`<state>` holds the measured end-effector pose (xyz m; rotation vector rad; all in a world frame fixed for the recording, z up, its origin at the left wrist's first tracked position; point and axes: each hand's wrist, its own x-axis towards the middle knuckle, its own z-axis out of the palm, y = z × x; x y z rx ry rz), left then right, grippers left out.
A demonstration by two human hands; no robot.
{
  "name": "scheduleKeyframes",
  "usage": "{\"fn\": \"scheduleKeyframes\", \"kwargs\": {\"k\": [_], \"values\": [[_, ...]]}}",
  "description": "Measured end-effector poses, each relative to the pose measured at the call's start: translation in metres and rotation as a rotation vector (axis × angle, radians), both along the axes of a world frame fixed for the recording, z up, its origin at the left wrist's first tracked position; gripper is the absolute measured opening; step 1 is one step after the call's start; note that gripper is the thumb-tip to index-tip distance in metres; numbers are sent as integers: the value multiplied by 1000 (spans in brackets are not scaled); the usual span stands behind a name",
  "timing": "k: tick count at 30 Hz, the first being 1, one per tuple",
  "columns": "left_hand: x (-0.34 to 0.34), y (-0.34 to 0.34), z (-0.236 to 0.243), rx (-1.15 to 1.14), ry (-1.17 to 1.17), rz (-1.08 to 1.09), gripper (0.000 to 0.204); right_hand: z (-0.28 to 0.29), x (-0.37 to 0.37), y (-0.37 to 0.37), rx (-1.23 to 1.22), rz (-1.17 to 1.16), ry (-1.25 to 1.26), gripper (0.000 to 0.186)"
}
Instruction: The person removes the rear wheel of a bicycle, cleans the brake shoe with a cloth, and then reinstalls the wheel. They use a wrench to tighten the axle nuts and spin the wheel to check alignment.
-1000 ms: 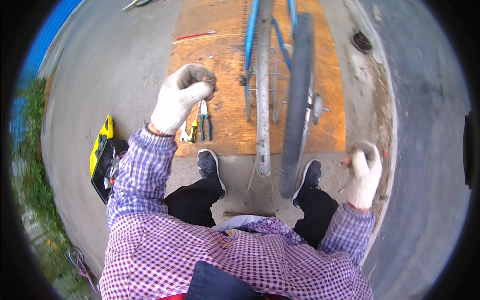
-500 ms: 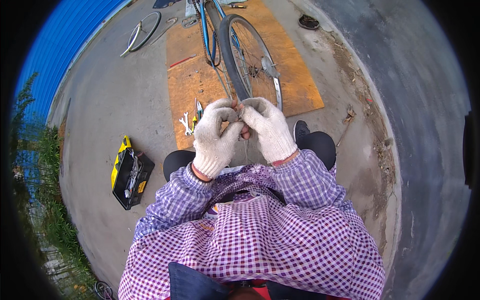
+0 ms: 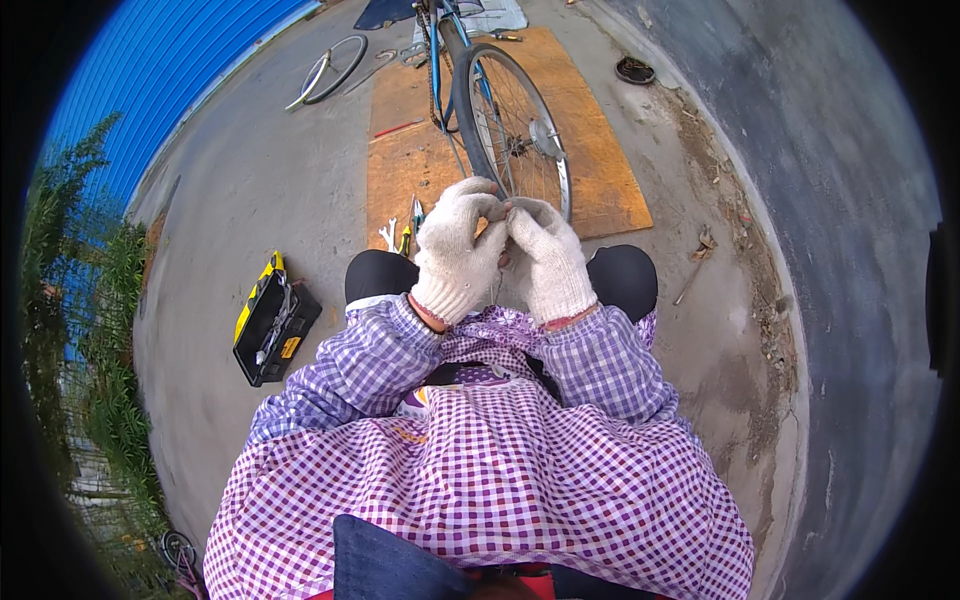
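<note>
My left hand (image 3: 458,250) and my right hand (image 3: 551,262), both in off-white knitted gloves, meet in front of my lap with the fingers pinched together. A thin strand dangles below them, but what sits between the fingertips is too small and covered to name. Just beyond my hands stands a bicycle's wheel (image 3: 473,130), with a black tyre and a silver hub; the blue frame (image 3: 435,75) and chain are behind it. Near my left hand lie an open-ended wrench (image 3: 388,235), a yellow-handled tool (image 3: 405,240) and a tool with blue-green handles (image 3: 418,214).
The bicycle is on a wooden board (image 3: 610,185), where a red rod (image 3: 398,129) also lies. An open black-and-yellow toolbox (image 3: 283,325) sits on the concrete to the left. Farther off are a loose wheel (image 3: 346,72) and a dark round dish (image 3: 634,70). A kerb runs along the right.
The whole view has shifted, with the board and toolbox now farther right in it. My hands stay pinched close together, the left one turned slightly; less of the strand shows.
</note>
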<state>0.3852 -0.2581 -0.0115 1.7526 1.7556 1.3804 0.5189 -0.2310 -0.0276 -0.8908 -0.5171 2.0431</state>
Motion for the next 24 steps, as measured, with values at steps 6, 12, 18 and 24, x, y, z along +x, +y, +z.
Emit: {"fn": "scheduleKeyframes", "kwargs": {"k": [6,12,18,24], "values": [[-51,-28,31,34,17,26,11,35,-60,-32,-11,-45,-32,24],[-87,-44,85,-6,63,-72,21,76,-93,-40,-66,-123,29,21],[-140,-25,127,-111,20,147,39,99,-78,-11,14,-167,19,16],[-125,25,143,-99,81,405,57,91,4,50,104,-225,-99,21]]}}
